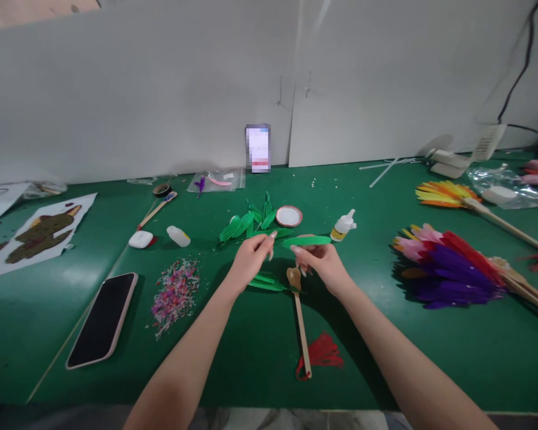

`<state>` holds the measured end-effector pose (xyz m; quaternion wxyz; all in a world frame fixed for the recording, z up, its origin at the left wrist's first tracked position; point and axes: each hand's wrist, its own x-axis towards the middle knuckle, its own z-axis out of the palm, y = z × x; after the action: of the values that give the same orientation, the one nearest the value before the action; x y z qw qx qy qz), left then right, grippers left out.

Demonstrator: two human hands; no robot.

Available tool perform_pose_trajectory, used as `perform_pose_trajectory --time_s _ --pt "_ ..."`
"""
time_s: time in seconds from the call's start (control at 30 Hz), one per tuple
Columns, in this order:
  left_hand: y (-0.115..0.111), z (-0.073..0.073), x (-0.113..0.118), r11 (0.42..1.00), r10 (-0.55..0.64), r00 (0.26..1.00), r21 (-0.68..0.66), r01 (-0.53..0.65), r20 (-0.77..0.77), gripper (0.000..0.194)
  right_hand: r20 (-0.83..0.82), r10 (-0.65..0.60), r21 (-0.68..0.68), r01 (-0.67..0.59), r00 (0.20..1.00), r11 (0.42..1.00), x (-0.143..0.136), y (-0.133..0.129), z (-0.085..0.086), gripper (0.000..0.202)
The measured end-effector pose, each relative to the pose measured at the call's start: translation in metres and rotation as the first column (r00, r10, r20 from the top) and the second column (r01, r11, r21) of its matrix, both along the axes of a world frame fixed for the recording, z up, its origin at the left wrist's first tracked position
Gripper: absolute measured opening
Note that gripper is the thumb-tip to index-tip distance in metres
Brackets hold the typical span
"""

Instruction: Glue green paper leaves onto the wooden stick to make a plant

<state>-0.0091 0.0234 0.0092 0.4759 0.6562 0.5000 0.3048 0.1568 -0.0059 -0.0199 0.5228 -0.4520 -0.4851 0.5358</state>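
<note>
A green feather (pixel 314 240) lies pinched between the thumb and fingers of my right hand (pixel 320 263), held level above the table. My left hand (pixel 253 257) is just to its left, fingertips drawn together; whatever they hold, if anything, is too small to make out. Below the hands rests a wooden stick (pixel 301 322) with a widened top end and a red tassel (pixel 325 351) at its lower end. Several green feathers (pixel 268 282) lie beside that top end. Behind my left hand is a pile of more green feathers (pixel 237 228), next to a shallow round white dish (pixel 289 216).
A small glue bottle (pixel 343 226) stands behind my right hand. Left are colourful confetti bits (pixel 177 295), a dark-screened phone (pixel 103 319) and a white bottle (pixel 178 236). Purple, red and pink feather fans (pixel 452 272) and a yellow-orange one (pixel 446 194) lie right. A lit phone (pixel 258 148) leans on the wall.
</note>
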Motion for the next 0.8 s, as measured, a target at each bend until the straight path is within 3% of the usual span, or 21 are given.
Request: perform_pose_trajectory --time_s 0.27,0.8 --pt "-0.0001 0.0042 -0.003 0.991 -0.112 0.992 0.063 0.115 -0.054 0.042 0.027 -0.056 0.066 0.054 0.998 0.996 -0.0024 -0.0071 0.0047 0.023" --pt "-0.0024 0.0064 -0.005 0.984 -0.153 0.988 0.09 0.153 -0.005 0.039 -0.05 -0.085 0.072 0.089 0.995 0.993 0.0017 -0.0078 0.0057 0.021"
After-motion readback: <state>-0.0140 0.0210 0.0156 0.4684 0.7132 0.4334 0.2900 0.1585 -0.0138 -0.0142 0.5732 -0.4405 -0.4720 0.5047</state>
